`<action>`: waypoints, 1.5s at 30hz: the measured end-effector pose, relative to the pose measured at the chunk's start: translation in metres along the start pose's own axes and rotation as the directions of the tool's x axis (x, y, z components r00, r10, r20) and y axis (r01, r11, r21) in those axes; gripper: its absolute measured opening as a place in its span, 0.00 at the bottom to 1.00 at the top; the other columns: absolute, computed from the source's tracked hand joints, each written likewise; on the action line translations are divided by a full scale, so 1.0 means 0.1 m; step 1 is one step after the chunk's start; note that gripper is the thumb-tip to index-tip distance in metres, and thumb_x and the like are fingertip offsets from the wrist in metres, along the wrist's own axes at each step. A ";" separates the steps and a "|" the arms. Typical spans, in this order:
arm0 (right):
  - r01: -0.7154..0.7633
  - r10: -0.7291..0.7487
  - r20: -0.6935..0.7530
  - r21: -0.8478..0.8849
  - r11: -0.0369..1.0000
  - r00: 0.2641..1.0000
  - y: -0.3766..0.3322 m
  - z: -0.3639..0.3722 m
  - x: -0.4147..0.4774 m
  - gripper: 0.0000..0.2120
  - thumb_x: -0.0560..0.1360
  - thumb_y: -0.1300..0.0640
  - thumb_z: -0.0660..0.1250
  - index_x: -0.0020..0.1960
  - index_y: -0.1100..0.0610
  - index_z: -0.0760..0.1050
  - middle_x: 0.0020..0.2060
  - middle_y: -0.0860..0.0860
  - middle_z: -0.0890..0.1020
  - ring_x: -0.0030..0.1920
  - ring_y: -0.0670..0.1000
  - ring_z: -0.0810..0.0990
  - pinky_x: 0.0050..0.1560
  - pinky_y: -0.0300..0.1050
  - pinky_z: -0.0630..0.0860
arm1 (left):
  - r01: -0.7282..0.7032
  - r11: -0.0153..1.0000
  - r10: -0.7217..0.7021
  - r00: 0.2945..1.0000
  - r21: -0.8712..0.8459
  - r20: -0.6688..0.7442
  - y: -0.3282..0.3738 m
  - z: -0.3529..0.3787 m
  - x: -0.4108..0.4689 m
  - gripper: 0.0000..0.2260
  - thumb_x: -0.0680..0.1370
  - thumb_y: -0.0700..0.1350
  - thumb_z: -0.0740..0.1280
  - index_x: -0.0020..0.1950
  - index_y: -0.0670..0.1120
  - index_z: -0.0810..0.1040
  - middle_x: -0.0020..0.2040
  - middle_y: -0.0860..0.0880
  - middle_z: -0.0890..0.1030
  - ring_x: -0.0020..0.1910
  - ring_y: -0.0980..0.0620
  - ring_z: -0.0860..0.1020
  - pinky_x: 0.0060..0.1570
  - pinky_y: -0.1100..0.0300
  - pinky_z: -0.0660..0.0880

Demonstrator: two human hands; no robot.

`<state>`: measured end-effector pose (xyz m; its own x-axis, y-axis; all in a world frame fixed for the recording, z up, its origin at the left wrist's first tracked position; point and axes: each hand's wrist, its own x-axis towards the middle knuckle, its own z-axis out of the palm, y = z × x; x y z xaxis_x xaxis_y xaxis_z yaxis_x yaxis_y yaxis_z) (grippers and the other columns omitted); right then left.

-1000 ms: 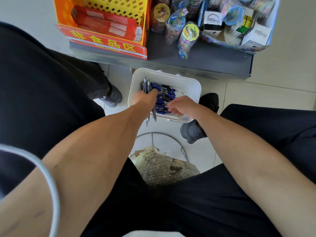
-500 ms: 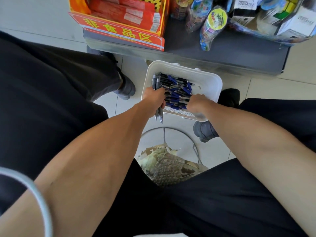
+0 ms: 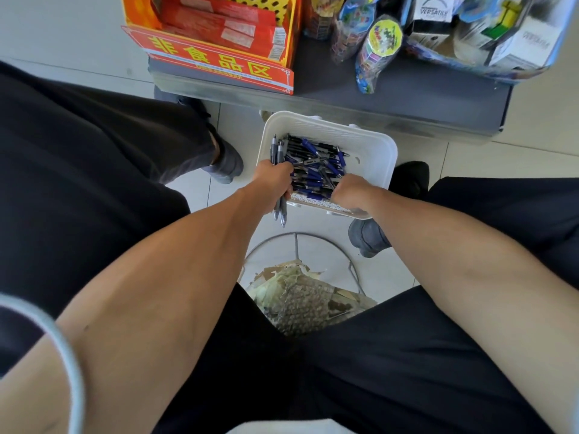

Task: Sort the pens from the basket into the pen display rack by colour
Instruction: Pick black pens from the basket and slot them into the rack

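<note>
A white plastic basket stands on the tiled floor between my feet, holding a heap of blue and black pens. My left hand grips a small bunch of grey-black pens at the basket's left edge; their tips stick out below my fist and their tops above it. My right hand is down among the pens at the basket's near right side, fingers curled into the heap and hidden from me. No pen display rack is in view.
A grey low shelf runs across the back with an orange-yellow crate of red boxes, toy packets and boxed goods. A worn stool seat with a wire ring sits between my legs. Shoes flank the basket.
The view has shifted slightly, so the basket appears further right. My right hand has slid along the near side of the pen heap. My left hand keeps its bunch.
</note>
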<state>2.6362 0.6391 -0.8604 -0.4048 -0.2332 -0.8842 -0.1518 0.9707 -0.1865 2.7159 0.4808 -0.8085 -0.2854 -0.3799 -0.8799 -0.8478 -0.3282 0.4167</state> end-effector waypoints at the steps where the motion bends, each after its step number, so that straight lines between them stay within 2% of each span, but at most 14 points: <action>1: 0.018 -0.017 -0.024 0.026 1.000 1.000 0.02 -0.01 0.00 0.07 0.78 0.63 0.64 0.48 0.62 0.80 0.47 0.57 0.83 0.51 0.58 0.81 0.48 0.48 0.80 | -0.006 1.000 0.006 1.000 0.014 -0.004 0.01 0.00 -0.01 0.03 0.78 0.38 0.62 0.45 0.41 0.70 0.30 0.45 0.71 0.24 0.51 0.69 0.32 0.57 0.72; 3: 0.052 -0.047 -0.067 0.076 0.996 0.997 0.04 -0.06 -0.02 0.08 0.77 0.65 0.66 0.53 0.62 0.82 0.52 0.56 0.84 0.55 0.56 0.81 0.58 0.49 0.79 | -0.023 0.999 0.024 0.999 0.036 -0.022 0.02 -0.02 0.00 0.04 0.78 0.40 0.63 0.44 0.42 0.70 0.30 0.45 0.72 0.25 0.50 0.70 0.36 0.54 0.73; 5: 0.058 -0.040 -0.078 0.249 0.967 0.996 0.05 -0.10 -0.08 0.09 0.73 0.67 0.72 0.50 0.56 0.81 0.50 0.53 0.82 0.51 0.53 0.80 0.50 0.43 0.79 | -0.036 0.998 0.038 0.999 0.048 -0.035 0.03 -0.04 0.00 0.04 0.78 0.41 0.64 0.45 0.41 0.71 0.31 0.44 0.72 0.25 0.49 0.70 0.36 0.54 0.73; 7: 0.027 -0.021 -0.019 0.489 0.872 1.000 0.06 -0.13 -0.13 0.16 0.69 0.69 0.77 0.52 0.56 0.79 0.50 0.55 0.83 0.48 0.53 0.82 0.45 0.41 0.81 | -0.043 0.998 0.045 0.998 0.048 -0.034 0.02 -0.05 0.01 0.05 0.78 0.41 0.65 0.46 0.41 0.72 0.31 0.44 0.72 0.25 0.49 0.70 0.34 0.55 0.73; 11: 0.003 -0.100 0.075 0.785 0.620 0.992 0.02 -0.17 -0.26 0.21 0.70 0.71 0.76 0.62 0.64 0.78 0.51 0.60 0.85 0.51 0.56 0.85 0.58 0.47 0.81 | -0.065 0.996 0.067 0.997 0.055 -0.034 0.01 -0.02 0.00 0.11 0.77 0.47 0.72 0.48 0.42 0.73 0.31 0.45 0.73 0.25 0.50 0.70 0.30 0.57 0.73; 16: -0.025 -0.330 0.195 0.889 0.457 0.924 -0.14 -0.18 -0.38 0.14 0.71 0.71 0.74 0.54 0.60 0.82 0.45 0.54 0.86 0.48 0.51 0.85 0.50 0.41 0.81 | -0.089 0.993 0.092 0.995 0.082 -0.036 0.03 -0.01 -0.09 0.17 0.73 0.53 0.77 0.44 0.44 0.74 0.31 0.46 0.75 0.25 0.51 0.71 0.30 0.58 0.74; 21: -0.120 -0.344 0.252 0.925 0.360 0.905 -0.30 -0.15 -0.32 0.07 0.78 0.65 0.70 0.55 0.61 0.82 0.48 0.57 0.86 0.50 0.54 0.86 0.57 0.43 0.81 | -0.051 0.998 0.052 0.998 0.027 -0.033 0.03 -0.12 -0.08 0.10 0.76 0.44 0.73 0.40 0.41 0.74 0.29 0.45 0.73 0.21 0.52 0.68 0.22 0.65 0.67; 23: 0.039 -0.195 0.077 0.848 0.529 0.978 -0.32 -0.12 -0.22 0.05 0.78 0.64 0.69 0.53 0.62 0.82 0.47 0.57 0.86 0.48 0.55 0.84 0.51 0.41 0.82 | -0.018 1.000 0.018 0.999 -0.008 -0.028 0.04 -0.16 -0.09 0.10 0.76 0.43 0.71 0.39 0.41 0.73 0.28 0.45 0.71 0.20 0.52 0.67 0.23 0.64 0.66; 25: 0.234 -0.157 -0.205 0.436 0.869 0.966 -0.28 -0.10 -0.07 0.09 0.79 0.63 0.66 0.56 0.60 0.83 0.50 0.53 0.84 0.52 0.51 0.80 0.55 0.42 0.77 | 0.037 0.998 -0.036 0.999 -0.048 0.022 0.04 -0.20 -0.08 0.07 0.76 0.42 0.69 0.42 0.41 0.74 0.29 0.45 0.72 0.21 0.52 0.69 0.26 0.62 0.70; 26: 0.276 -0.206 -0.276 0.242 0.930 0.939 -0.27 -0.09 -0.01 0.11 0.78 0.63 0.66 0.58 0.60 0.83 0.55 0.53 0.82 0.55 0.51 0.79 0.59 0.43 0.75 | 0.067 0.994 -0.061 0.996 -0.085 0.066 0.05 -0.22 -0.08 0.06 0.77 0.41 0.68 0.43 0.41 0.73 0.30 0.45 0.72 0.23 0.52 0.70 0.28 0.61 0.73; 31: 0.300 -0.307 -0.188 -0.065 0.952 0.933 -0.31 0.00 0.28 0.18 0.77 0.63 0.65 0.65 0.58 0.81 0.75 0.55 0.67 0.74 0.57 0.66 0.74 0.50 0.65 | 0.160 0.960 -0.100 0.963 -0.231 0.250 0.08 -0.25 -0.12 0.03 0.79 0.36 0.65 0.45 0.38 0.74 0.33 0.42 0.77 0.30 0.46 0.80 0.41 0.53 0.84; 35: 0.212 -0.226 -0.078 -0.159 0.964 0.971 -0.41 0.08 0.36 0.17 0.76 0.61 0.63 0.61 0.61 0.82 0.78 0.57 0.59 0.74 0.61 0.64 0.73 0.50 0.66 | 0.171 0.967 -0.108 0.948 -0.191 0.300 0.10 -0.31 -0.14 0.04 0.80 0.36 0.64 0.45 0.39 0.73 0.33 0.43 0.76 0.28 0.49 0.77 0.32 0.59 0.79; 39: 0.093 -0.103 -0.086 -0.120 0.988 0.991 -0.41 0.11 0.43 0.26 0.71 0.57 0.66 0.68 0.61 0.76 0.74 0.59 0.63 0.70 0.62 0.69 0.72 0.50 0.68 | 0.193 0.965 -0.142 0.953 -0.177 0.268 0.07 -0.34 -0.10 0.05 0.80 0.36 0.64 0.44 0.40 0.73 0.32 0.44 0.75 0.27 0.51 0.75 0.30 0.61 0.77; 45: 0.161 -0.163 0.067 0.039 0.986 0.984 -0.53 0.06 0.18 0.13 0.77 0.61 0.65 0.59 0.57 0.83 0.59 0.56 0.83 0.60 0.58 0.80 0.64 0.50 0.77 | 0.211 0.961 -0.167 0.958 -0.180 0.232 0.05 -0.34 -0.13 0.05 0.79 0.36 0.65 0.44 0.39 0.73 0.32 0.44 0.75 0.28 0.51 0.75 0.30 0.61 0.77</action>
<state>2.6421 0.5840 -0.8694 -0.3129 -0.3841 -0.8687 -0.1798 0.9220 -0.3429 2.7310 0.4542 -0.7877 -0.2361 -0.1088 -0.9656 -0.7943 -0.5508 0.2562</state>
